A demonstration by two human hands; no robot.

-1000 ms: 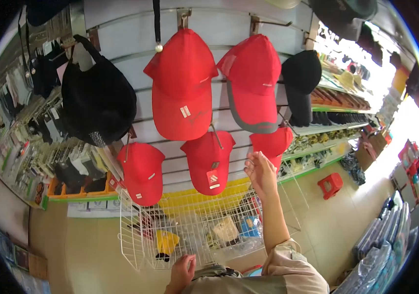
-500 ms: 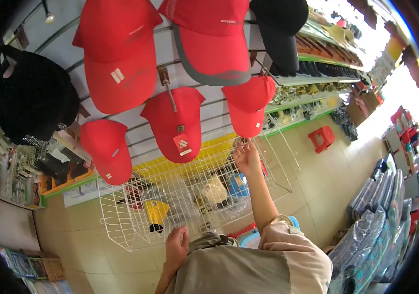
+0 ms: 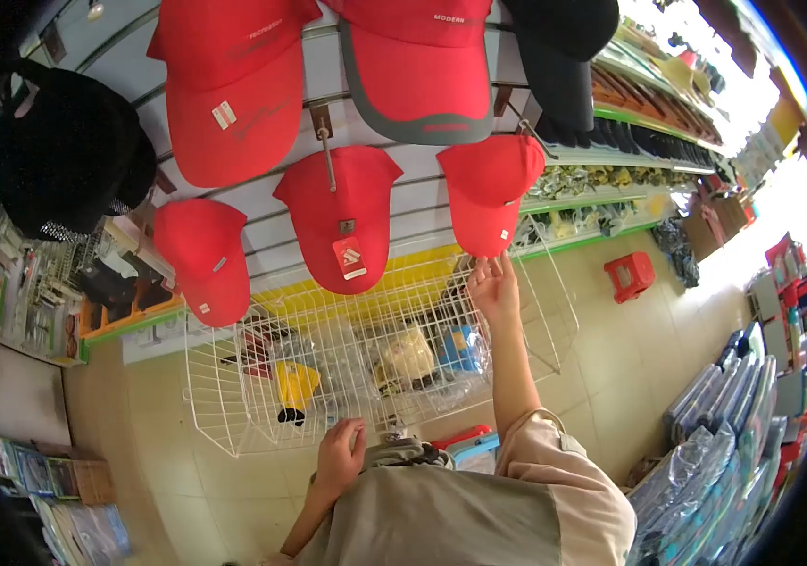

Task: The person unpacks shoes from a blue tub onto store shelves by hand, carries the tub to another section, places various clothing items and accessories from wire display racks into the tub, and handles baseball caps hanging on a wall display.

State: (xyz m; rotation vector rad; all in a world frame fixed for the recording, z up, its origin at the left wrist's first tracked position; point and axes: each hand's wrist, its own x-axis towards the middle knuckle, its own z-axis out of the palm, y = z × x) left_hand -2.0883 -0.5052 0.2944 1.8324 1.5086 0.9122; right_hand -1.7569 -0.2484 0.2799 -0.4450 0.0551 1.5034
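My right hand (image 3: 495,291) is raised to the lower right red cap (image 3: 491,193), which hangs from a hook on the slatted wall. Its fingers stretch up with their tips at the lower edge of the brim; whether they press on it I cannot tell. Low at my waist, my left hand (image 3: 340,456) is loosely bent and looks free of anything, close to the near side of a white wire basket (image 3: 224,429). To the left hang a red cap with a tag (image 3: 335,222) and a smaller red cap (image 3: 203,259).
Larger red caps (image 3: 233,90) and black caps (image 3: 68,156) hang above and at the left. Inside the basket lie a yellow item (image 3: 297,385) and a blue packet (image 3: 460,349). A red stool (image 3: 630,276) and plastic-wrapped goods (image 3: 705,462) stand on the right.
The view has tilted slightly, so the caps and basket sit higher. My right hand's fingers have straightened at the cap's brim. My left hand stays low near the basket.
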